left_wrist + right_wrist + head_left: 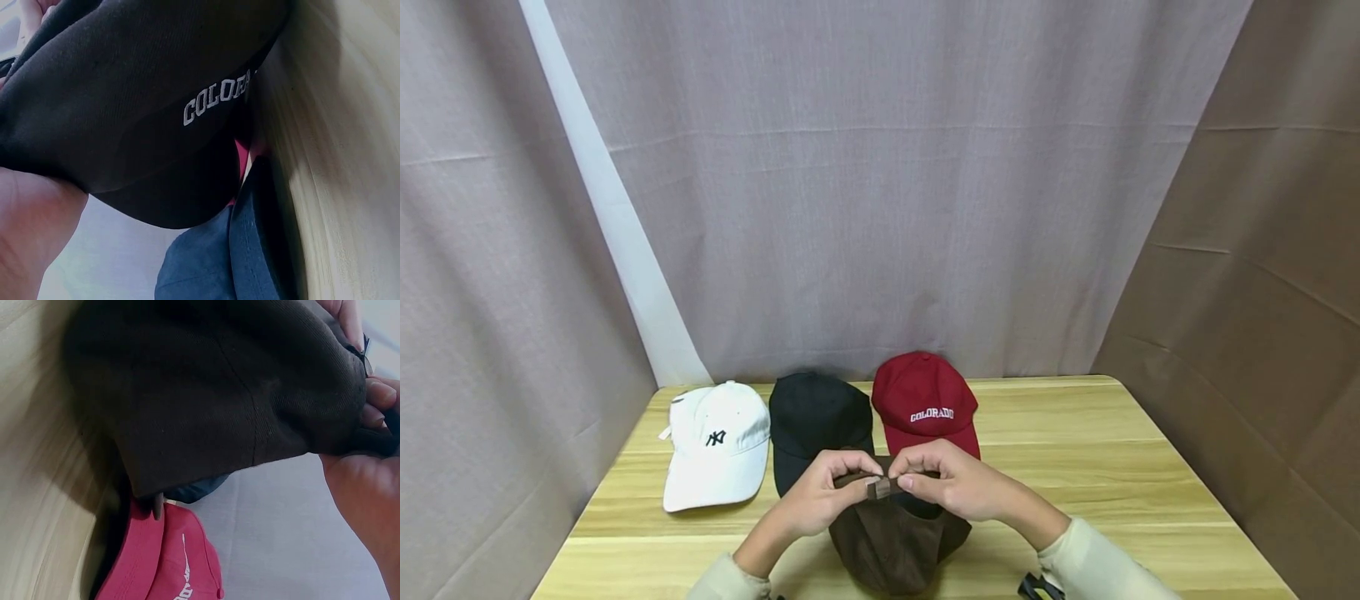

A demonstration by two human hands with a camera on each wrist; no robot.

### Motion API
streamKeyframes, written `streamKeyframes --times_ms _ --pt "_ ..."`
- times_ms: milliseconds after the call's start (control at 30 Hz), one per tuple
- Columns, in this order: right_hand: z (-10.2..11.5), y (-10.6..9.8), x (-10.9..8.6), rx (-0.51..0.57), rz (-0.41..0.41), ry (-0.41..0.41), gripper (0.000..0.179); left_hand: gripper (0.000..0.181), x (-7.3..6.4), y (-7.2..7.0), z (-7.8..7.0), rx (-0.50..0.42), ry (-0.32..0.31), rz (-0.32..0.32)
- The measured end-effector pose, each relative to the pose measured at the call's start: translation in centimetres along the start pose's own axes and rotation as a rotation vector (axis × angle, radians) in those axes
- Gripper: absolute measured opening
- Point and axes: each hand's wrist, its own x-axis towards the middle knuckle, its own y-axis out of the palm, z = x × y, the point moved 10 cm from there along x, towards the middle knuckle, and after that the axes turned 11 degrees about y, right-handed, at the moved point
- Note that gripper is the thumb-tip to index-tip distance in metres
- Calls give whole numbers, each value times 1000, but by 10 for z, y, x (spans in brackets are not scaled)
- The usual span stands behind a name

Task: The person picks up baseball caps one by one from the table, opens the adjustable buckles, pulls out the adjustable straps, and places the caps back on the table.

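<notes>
Over the front of the table, both hands hold a dark brown baseball cap (891,554). The left hand (820,496) pinches one side of the strap (883,487) at the cap's back opening. Opposite it, the right hand (962,483) pinches the strap's other side, the fingertips of both hands almost meeting. White letters beginning "COLO" show on the brown cap's front (137,106) in the left wrist view, with its brim turned away from the person. In the right wrist view the cap's side (187,394) hangs beside the right hand (362,494). The hands partly hide the strap.
A white cap (718,450) with a dark logo lies at the table's left. Beside it are a black cap (820,417) and a red cap (921,392) lettered "COLORADO", both partly behind the hands. Grey curtains (865,208) stand behind the wooden table (1090,483).
</notes>
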Motion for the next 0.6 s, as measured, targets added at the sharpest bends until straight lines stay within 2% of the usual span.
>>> streamKeyframes --times_ms 167,267,433,600 --pt "-3 2 0 3 40 25 17 15 -2 1 3 -3 -65 3" --pt "-5 3 -1 2 57 31 19 15 -2 1 3 -4 -79 9" --pt "-6 3 -2 25 81 42 23 15 -2 -1 2 12 -57 17" --pt "-2 1 -3 33 73 -8 23 14 0 -2 -1 17 -28 17"
